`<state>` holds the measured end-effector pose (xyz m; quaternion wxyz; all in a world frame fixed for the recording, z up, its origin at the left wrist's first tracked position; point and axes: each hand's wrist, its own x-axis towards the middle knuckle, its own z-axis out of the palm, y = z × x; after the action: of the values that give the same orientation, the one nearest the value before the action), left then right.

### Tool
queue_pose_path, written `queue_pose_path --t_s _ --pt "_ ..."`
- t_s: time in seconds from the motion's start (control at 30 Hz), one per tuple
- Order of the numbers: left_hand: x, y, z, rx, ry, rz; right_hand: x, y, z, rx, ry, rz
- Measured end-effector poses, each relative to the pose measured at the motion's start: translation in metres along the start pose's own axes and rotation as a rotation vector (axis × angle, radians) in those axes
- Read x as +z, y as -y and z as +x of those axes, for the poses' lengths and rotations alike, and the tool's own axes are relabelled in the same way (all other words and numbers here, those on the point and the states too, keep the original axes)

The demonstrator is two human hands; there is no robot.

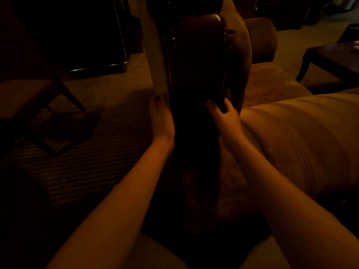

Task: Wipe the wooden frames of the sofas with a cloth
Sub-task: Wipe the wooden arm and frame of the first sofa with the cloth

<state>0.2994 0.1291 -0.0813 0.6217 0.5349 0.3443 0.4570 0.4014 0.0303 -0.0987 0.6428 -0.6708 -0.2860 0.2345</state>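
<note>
The left hand point(162, 117) lies flat against the dark frame point(196, 61) while the right hand point(223, 113) pinches a dark cloth point(222, 102) on its edge; long, firm strokes along the glossy wood would suit.

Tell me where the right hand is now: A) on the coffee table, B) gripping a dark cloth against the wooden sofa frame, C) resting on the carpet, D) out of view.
B: the right hand curls round a dark cloth at the wooden sofa frame.
</note>
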Motion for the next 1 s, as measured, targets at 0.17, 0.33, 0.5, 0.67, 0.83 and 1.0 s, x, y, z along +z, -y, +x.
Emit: queue_pose_path --t_s 0.17,0.33,0.5,0.67,0.83,1.0 --pt "0.006 0.016 -0.005 -0.109 -0.012 -0.006 0.014 0.0 -0.008 -0.101 -0.067 0.005" --pt "0.01 0.006 0.003 -0.034 0.02 0.171 0.024 0.027 0.0 -0.12 -0.165 0.155" --pt "0.023 -0.003 0.005 -0.103 -0.025 0.359 0.007 0.028 0.003 0.087 -0.171 0.289" --pt "0.025 -0.009 0.005 -0.053 -0.049 0.438 0.013 0.021 -0.004 -0.164 -0.041 0.01" --pt "0.025 -0.008 0.005 -0.065 -0.039 0.449 0.01 0.02 -0.002 -0.035 -0.109 0.133" --pt "0.023 -0.009 0.008 -0.076 -0.013 0.411 0.023 0.053 0.003 0.025 -0.232 0.141"
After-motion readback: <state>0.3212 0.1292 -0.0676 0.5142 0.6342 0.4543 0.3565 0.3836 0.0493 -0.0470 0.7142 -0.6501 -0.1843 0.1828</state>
